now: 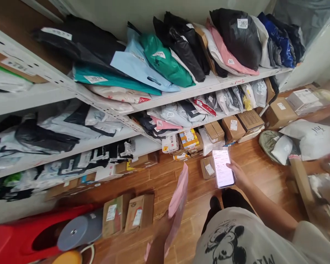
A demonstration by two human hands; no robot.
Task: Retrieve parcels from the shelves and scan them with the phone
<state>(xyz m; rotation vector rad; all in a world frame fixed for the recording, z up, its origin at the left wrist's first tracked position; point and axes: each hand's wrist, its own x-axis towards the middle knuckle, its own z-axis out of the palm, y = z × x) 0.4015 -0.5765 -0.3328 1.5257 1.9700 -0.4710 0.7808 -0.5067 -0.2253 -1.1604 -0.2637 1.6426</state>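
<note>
My left hand [162, 228] is closed on a flat pink mailer bag [178, 196], which hangs upright above the wooden floor. My right hand [238, 175] grips a smartphone [223, 170] with its lit screen facing up and the thumb lying on the screen's right edge. Text lines on the screen are too small to read. Past the phone, a small cardboard box [207, 169] with a white label lies on the floor.
White shelves [209, 86] ahead hold packed parcels, among them a green bag [167, 60] and a black bag [235, 40]. Boxes [139, 211] stand on the floor at left, beside a red object [13, 234]. White sacks [309, 137] and cartons [282, 112] lie at right.
</note>
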